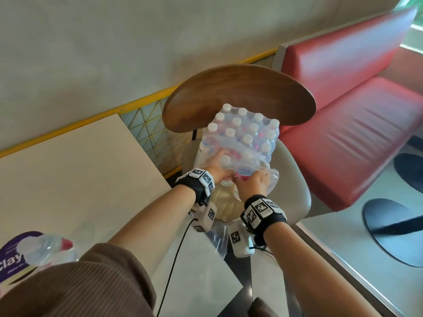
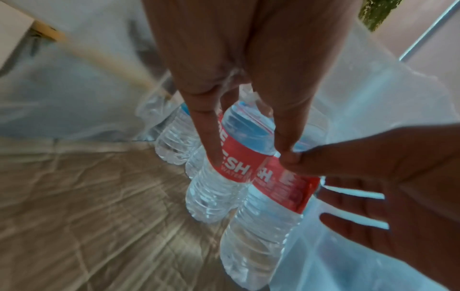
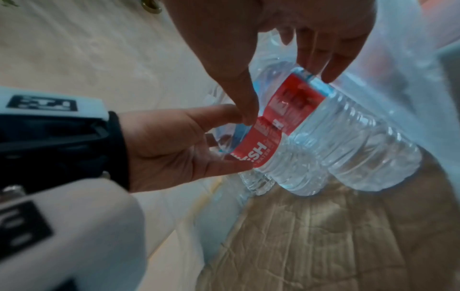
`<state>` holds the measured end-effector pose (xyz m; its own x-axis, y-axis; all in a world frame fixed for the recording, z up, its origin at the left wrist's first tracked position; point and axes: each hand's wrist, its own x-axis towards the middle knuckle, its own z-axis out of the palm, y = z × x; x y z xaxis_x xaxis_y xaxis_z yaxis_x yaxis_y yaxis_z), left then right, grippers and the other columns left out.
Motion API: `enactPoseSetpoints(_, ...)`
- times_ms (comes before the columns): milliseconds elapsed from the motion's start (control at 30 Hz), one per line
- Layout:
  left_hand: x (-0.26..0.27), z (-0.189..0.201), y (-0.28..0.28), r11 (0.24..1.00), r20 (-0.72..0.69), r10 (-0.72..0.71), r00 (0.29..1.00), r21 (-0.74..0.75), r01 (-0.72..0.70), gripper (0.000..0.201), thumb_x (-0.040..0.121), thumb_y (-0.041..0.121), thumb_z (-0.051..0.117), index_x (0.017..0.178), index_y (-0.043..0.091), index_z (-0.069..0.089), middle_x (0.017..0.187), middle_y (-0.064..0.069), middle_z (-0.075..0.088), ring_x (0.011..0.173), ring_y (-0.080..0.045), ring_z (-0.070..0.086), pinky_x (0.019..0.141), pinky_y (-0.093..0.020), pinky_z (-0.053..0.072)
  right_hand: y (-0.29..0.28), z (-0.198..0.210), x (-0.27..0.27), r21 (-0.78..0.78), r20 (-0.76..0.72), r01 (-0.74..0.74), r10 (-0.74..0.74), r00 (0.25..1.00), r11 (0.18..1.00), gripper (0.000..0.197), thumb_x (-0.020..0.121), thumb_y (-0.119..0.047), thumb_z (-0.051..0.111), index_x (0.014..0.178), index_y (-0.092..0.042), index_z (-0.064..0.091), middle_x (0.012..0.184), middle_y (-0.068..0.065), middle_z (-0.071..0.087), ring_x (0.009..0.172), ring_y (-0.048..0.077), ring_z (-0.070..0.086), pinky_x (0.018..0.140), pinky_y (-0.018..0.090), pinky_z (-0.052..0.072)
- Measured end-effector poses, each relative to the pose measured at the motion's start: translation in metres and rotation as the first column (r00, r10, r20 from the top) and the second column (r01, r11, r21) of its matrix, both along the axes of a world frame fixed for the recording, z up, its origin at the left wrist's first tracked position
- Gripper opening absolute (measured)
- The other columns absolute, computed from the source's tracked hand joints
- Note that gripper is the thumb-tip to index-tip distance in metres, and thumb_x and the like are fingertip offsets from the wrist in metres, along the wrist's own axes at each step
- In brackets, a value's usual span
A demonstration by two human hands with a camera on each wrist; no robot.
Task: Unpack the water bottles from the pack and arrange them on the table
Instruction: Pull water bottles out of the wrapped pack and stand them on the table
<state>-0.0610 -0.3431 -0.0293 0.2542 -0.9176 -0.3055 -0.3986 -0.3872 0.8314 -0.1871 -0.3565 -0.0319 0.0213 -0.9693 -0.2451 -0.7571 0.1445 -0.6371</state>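
A shrink-wrapped pack of water bottles (image 1: pixel 247 131) with white caps stands on a chair seat (image 1: pixel 295 179), its plastic wrap torn open on my side. My left hand (image 1: pixel 216 167) reaches into the opening. In the left wrist view it (image 2: pixel 248 151) grips a red-labelled bottle (image 2: pixel 234 167) between thumb and fingers. My right hand (image 1: pixel 254 180) is beside it, and in the right wrist view its (image 3: pixel 288 98) thumb and fingers curl round the neighbouring bottle (image 3: pixel 296 102). Loose wrap (image 1: pixel 270 177) hangs over the right hand.
A beige table (image 1: pixel 68 179) lies to the left, with a bottle (image 1: pixel 43 248) and a purple package (image 1: pixel 11 261) at its near corner. The chair's wooden back (image 1: pixel 238 94) stands behind the pack. A red bench (image 1: pixel 357 110) is to the right.
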Motion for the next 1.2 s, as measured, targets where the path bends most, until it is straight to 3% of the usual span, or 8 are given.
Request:
enactPoseSetpoints(200, -0.004, 0.009, 0.019, 0.994, 0.0, -0.095, 0.995, 0.058, 0.095, 0.071, 0.074, 0.025, 0.073, 0.133, 0.042, 0.038, 0.115, -0.003, 0.062, 0.094, -0.024, 0.065, 0.083, -0.035, 0.055, 0.014, -0.002, 0.006, 0.017, 0.011, -0.099, 0.099, 0.995, 0.995, 0.048, 0.078, -0.034, 0.07, 0.117, -0.008, 0.057, 0.116, 0.01, 0.061, 0.111, 0.029, 0.056, 0.096, 0.039, 0.047)
enactPoseSetpoints(533, -0.003, 0.011, 0.02, 0.99, 0.033, -0.065, 0.997, 0.131, 0.06, 0.085, 0.071, 0.029, 0.071, 0.141, 0.04, 0.025, 0.126, -0.006, 0.054, 0.103, -0.025, 0.06, 0.09, -0.036, 0.053, 0.002, 0.002, 0.01, 0.3, -0.031, -0.192, 0.211, 0.977, 0.934, 0.031, 0.089, -0.023, 0.063, 0.112, -0.002, 0.062, 0.11, 0.012, 0.063, 0.089, 0.019, 0.052, 0.078, 0.028, 0.042)
enactPoseSetpoints(633, -0.006, 0.011, 0.017, 0.966, 0.014, -0.064, 0.998, 0.251, 0.058, 0.074, 0.078, 0.028, 0.066, 0.144, 0.016, 0.035, 0.08, -0.001, 0.058, 0.063, -0.009, 0.056, 0.055, -0.008, 0.049, -0.004, -0.004, 0.008, 0.343, -0.067, -0.223, 0.26, 0.963, 0.913, 0.031, 0.089, -0.028, 0.061, 0.112, -0.009, 0.062, 0.113, 0.009, 0.064, 0.09, 0.019, 0.054, 0.078, 0.028, 0.043)
enactPoseSetpoints(700, -0.004, 0.002, 0.012, 0.963, 0.015, -0.052, 0.999, 0.264, 0.046, 0.074, 0.079, 0.02, 0.065, 0.143, 0.0, 0.033, 0.063, 0.0, 0.044, 0.044, -0.003, 0.045, 0.039, -0.008, 0.037, -0.007, -0.004, 0.005, 0.389, -0.056, -0.178, 0.216, 0.975, 0.904, 0.031, 0.086, -0.027, 0.064, 0.112, -0.01, 0.061, 0.107, 0.006, 0.062, 0.089, 0.019, 0.054, 0.075, 0.028, 0.042)
enactPoseSetpoints(800, -0.001, -0.003, 0.001, 0.955, -0.01, -0.065, 0.998, 0.289, 0.065, 0.037, 0.08, 0.021, 0.068, 0.104, -0.004, 0.055, 0.079, -0.015, 0.054, 0.071, -0.015, 0.059, 0.071, -0.017, 0.049, -0.011, -0.003, 0.001, 0.471, 0.04, -0.123, 0.119, 0.992, 0.874, 0.042, 0.087, -0.024, 0.063, 0.124, -0.007, 0.055, 0.123, 0.012, 0.059, 0.11, 0.027, 0.057, 0.084, 0.032, 0.046)
enactPoseSetpoints(900, 0.004, 0.004, 0.003, 0.934, 0.016, -0.084, 0.996, 0.349, 0.073, 0.067, 0.061, 0.043, 0.075, 0.118, 0.015, 0.056, 0.132, -0.016, 0.054, 0.124, -0.03, 0.05, 0.107, -0.037, 0.038, -0.013, 0.0, 0.001, 0.479, 0.135, -0.098, 0.037, 0.99, 0.873, 0.047, 0.088, -0.018, 0.061, 0.133, -0.008, 0.049, 0.132, 0.015, 0.053, 0.119, 0.03, 0.052, 0.08, 0.033, 0.04)
enactPoseSetpoints(1067, 0.002, 0.008, 0.003, 0.904, 0.053, -0.101, 0.993, 0.421, 0.07, 0.056, 0.095, 0.024, 0.054, 0.141, -0.001, 0.035, 0.147, -0.016, 0.036, 0.135, -0.027, 0.035, 0.108, -0.029, 0.028, -0.005, -0.004, -0.002, 0.512, 0.1, -0.167, 0.134, 0.986, 0.843, 0.053, 0.084, -0.031, 0.066, 0.13, -0.009, 0.05, 0.132, 0.012, 0.053, 0.11, 0.028, 0.053, 0.084, 0.033, 0.042)
enactPoseSetpoints(1200, 0.021, 0.024, 0.04, 0.898, 0.144, -0.148, 0.978, 0.434, 0.072, 0.06, 0.084, 0.043, 0.064, 0.128, 0.004, 0.054, 0.13, -0.009, 0.057, 0.117, -0.023, 0.057, 0.082, -0.027, 0.039, 0.011, -0.005, -0.009, 0.512, 0.124, -0.245, 0.212, 0.969, 0.823, 0.051, 0.083, -0.02, 0.068, 0.128, -0.005, 0.05, 0.127, 0.015, 0.055, 0.118, 0.029, 0.052, 0.089, 0.032, 0.039)
